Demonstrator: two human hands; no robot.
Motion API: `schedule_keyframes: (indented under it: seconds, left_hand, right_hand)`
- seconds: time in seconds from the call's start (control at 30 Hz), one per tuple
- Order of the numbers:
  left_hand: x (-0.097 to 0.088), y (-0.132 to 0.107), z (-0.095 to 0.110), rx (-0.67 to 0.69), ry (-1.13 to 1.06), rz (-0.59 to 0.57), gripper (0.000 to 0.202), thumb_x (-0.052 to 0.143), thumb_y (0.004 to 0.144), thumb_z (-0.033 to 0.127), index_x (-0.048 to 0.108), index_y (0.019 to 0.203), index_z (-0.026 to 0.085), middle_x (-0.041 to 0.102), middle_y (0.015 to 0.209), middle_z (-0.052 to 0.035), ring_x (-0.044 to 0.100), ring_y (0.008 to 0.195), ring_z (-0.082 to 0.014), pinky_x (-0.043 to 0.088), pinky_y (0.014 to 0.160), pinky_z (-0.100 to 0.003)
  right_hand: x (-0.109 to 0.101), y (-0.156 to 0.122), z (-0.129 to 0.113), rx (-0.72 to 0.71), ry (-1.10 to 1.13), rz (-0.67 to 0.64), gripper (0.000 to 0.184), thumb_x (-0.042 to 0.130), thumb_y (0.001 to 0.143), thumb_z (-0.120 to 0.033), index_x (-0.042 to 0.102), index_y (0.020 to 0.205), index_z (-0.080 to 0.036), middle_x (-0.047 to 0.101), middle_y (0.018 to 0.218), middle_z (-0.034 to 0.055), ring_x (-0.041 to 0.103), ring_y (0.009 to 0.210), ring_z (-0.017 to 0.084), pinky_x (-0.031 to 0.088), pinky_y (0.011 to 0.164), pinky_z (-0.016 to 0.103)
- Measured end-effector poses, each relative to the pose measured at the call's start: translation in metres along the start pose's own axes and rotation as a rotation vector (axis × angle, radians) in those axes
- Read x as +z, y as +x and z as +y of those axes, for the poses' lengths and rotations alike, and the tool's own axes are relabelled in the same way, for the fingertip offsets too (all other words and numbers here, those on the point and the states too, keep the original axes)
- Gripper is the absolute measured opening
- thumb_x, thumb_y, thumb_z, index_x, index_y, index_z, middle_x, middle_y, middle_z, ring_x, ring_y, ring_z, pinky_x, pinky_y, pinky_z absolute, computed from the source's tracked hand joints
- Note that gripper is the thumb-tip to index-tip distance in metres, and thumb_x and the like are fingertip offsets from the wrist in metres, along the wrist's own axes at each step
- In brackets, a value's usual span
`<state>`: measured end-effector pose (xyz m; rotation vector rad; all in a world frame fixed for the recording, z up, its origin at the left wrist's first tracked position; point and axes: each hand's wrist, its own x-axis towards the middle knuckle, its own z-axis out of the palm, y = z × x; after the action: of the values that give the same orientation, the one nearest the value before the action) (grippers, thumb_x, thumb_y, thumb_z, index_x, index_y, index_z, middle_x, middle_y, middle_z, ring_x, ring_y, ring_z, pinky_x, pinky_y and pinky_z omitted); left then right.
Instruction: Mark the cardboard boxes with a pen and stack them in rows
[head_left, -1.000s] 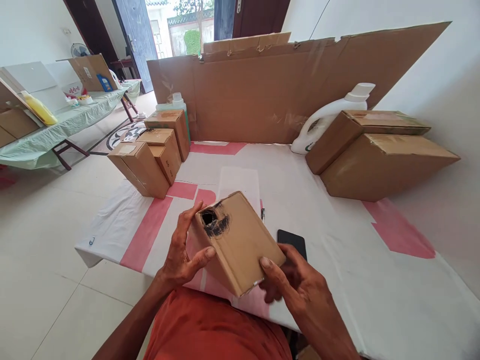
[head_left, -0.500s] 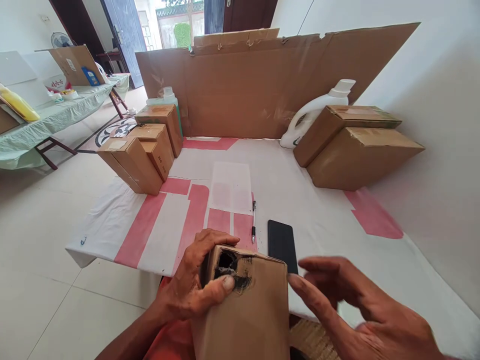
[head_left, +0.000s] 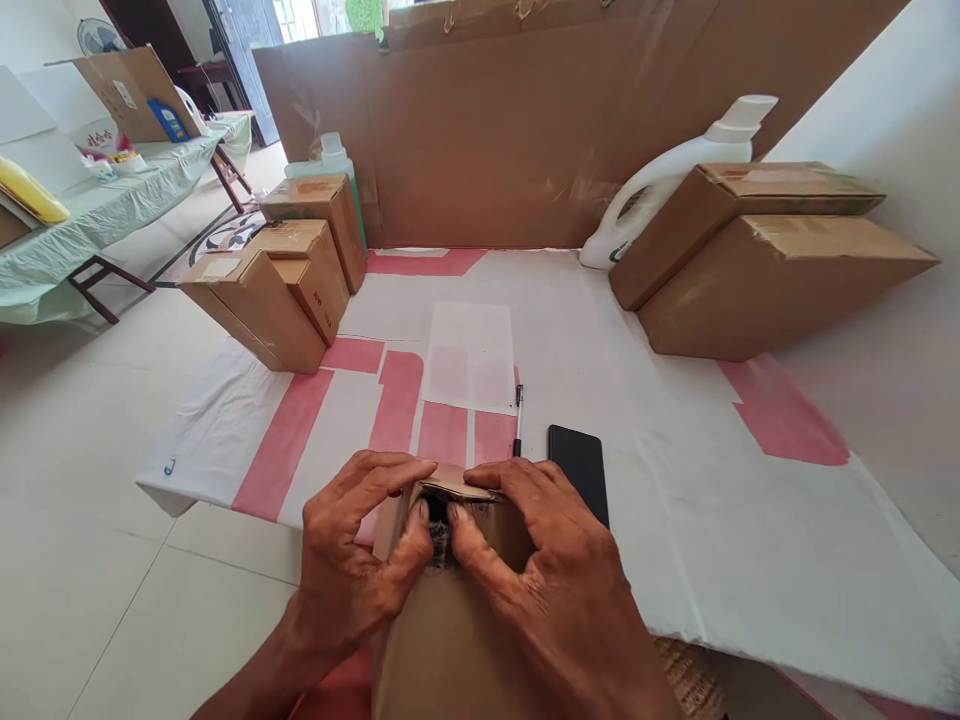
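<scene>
A brown cardboard box [head_left: 442,640] stands close to my body, with a dark, rough-edged hole near its far top edge. My left hand [head_left: 367,530] grips the box's left corner, its thumb at the hole's left side and its fingers over the far edge. From the right, my right hand [head_left: 551,560] pinches the same edge, thumb at the hole and fingers over the rim. What lies inside the hole is too dark to make out. Just beyond my right hand lies a black phone [head_left: 577,470], and a pen [head_left: 518,415] is left of it.
A pale sheet [head_left: 469,355] lies mid-table on the white and pink cloth [head_left: 600,350]. Cardboard boxes [head_left: 255,310] stand at left, with more boxes [head_left: 780,290] and a white jug [head_left: 667,190] at right. A large cardboard panel [head_left: 480,140] rises behind.
My right hand has moved left from beside the box onto its far edge by the hole. My left thumb has shifted to the hole's left side. The view has tilted down.
</scene>
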<state>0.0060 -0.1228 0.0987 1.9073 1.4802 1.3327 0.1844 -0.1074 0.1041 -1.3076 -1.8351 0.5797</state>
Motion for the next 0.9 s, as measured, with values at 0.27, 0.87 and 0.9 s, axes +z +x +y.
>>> schedule_keyframes:
  seconds: [0.27, 0.87, 0.9]
  left_hand:
    - [-0.007, 0.012, -0.011, -0.070, 0.058, 0.036, 0.025, 0.064, 0.093, 0.016, 0.078, 0.111, 0.025, 0.078, 0.097, -0.0010, 0.072, 0.087, -0.0163, 0.061, 0.077, -0.028]
    - [-0.009, 0.001, -0.035, -0.468, -0.541, -0.234, 0.049, 0.066, 0.091, 0.051, 0.063, 0.133, 0.025, 0.071, 0.114, -0.0091, 0.067, 0.106, -0.0299, 0.055, 0.091, -0.039]
    - [-0.010, 0.000, -0.036, -0.453, -0.560, -0.261, 0.052, 0.067, 0.090, 0.052, 0.062, 0.135, 0.025, 0.069, 0.122, -0.0099, 0.066, 0.112, -0.0313, 0.054, 0.094, -0.040]
  right_hand:
    - [0.012, 0.023, -0.010, 0.067, 0.002, -0.090, 0.005, 0.066, 0.091, -0.030, 0.066, 0.090, -0.025, 0.074, 0.094, 0.0064, 0.067, 0.094, 0.028, 0.055, 0.084, 0.043]
    - [0.038, 0.037, 0.149, 0.697, -0.098, -0.036, 0.020, 0.064, 0.081, -0.029, 0.052, 0.065, -0.024, 0.065, 0.064, 0.0058, 0.064, 0.062, 0.022, 0.043, 0.060, 0.033]
    - [0.031, 0.039, 0.142, 0.685, -0.044, -0.010, 0.019, 0.061, 0.084, -0.033, 0.052, 0.069, -0.024, 0.064, 0.064, 0.0043, 0.062, 0.058, 0.020, 0.043, 0.056, 0.031]
